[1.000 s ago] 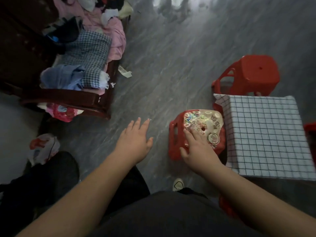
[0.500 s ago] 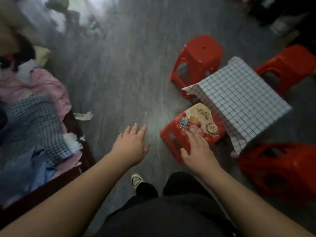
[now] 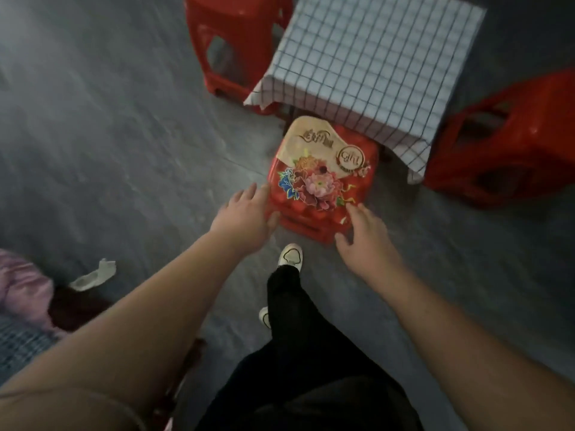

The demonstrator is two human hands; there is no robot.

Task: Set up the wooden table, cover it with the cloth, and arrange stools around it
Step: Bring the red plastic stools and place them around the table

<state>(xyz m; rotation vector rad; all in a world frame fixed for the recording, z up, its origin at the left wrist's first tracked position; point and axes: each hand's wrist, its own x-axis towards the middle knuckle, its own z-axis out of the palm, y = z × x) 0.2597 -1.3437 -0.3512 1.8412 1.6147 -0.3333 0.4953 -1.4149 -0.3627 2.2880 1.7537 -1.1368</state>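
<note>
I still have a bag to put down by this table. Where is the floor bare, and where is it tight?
Bare floor spreads left of the flowered stool and the far red stool. Another patch lies between the right hand and right-side stool. Tight: all three stools crowd the cloth-covered table.

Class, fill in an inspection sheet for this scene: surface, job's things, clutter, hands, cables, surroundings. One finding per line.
Surface: grey floor, motion-blurred.
Job's things: checked cloth covers the table; flower-sticker stool at its near side, partly under the cloth edge; red stool at far left, red stool at right.
Clutter: white scrap on the floor.
Hands: left hand open at the sticker stool's left edge; right hand open at its near right corner; contact unclear.
Cables: nothing seen.
Surroundings: pink fabric and checked fabric at left.
</note>
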